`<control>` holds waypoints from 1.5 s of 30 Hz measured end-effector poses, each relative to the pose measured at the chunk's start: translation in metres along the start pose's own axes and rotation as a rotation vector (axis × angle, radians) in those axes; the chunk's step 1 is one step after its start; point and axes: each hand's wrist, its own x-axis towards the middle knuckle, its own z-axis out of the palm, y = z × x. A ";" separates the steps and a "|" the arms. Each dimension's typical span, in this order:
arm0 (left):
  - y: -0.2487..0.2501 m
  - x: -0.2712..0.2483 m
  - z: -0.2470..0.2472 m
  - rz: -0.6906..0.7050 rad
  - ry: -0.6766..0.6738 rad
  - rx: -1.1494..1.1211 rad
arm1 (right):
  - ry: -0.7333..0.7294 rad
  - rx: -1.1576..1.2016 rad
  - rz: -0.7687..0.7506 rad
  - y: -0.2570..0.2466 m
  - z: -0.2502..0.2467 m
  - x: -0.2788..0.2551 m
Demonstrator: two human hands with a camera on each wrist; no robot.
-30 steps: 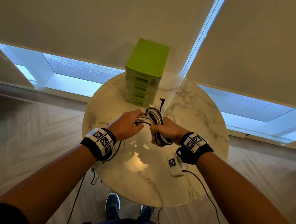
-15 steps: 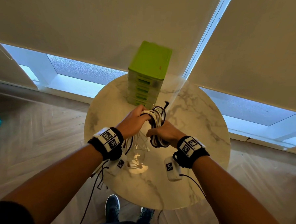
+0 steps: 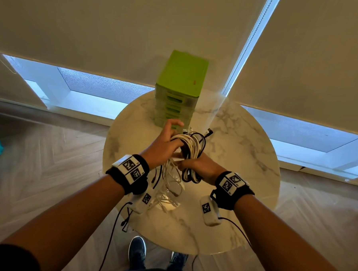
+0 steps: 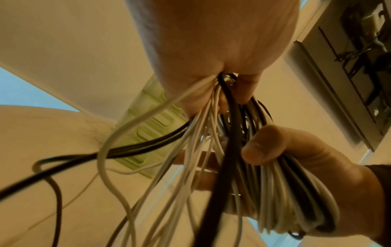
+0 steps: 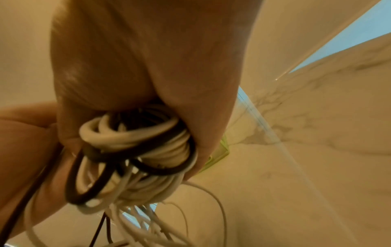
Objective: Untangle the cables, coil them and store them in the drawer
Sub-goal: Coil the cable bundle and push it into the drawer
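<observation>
Cables are held as a white-and-black bundle above the round marble surface, just in front of the green drawer unit. On the left, the left hand is seen with fingers hooked through the top of the loops, several strands clamped in it, loose tails hung down toward the surface. To the right, the right hand is clamped round the lower part of the coil, thumb pressed across it. Hands are close together, both on the bundle. Step judged as coiling, untangling only partly done; all drawers look closed. Next move calls for the hanging tails to be gathered into the loops, then one hand freed for a drawer. Against the earlier frame, the left hand is raised nearer the drawer unit and more loose white strands are seen hung below
</observation>
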 end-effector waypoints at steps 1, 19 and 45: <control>-0.001 0.001 -0.002 0.044 -0.036 0.076 | -0.021 0.019 0.010 0.000 0.002 0.000; -0.003 0.008 -0.005 -0.012 0.073 -0.158 | -0.019 0.097 -0.146 -0.008 0.011 0.004; -0.014 0.014 0.002 0.149 0.170 0.427 | 0.077 0.065 -0.204 0.000 0.032 0.011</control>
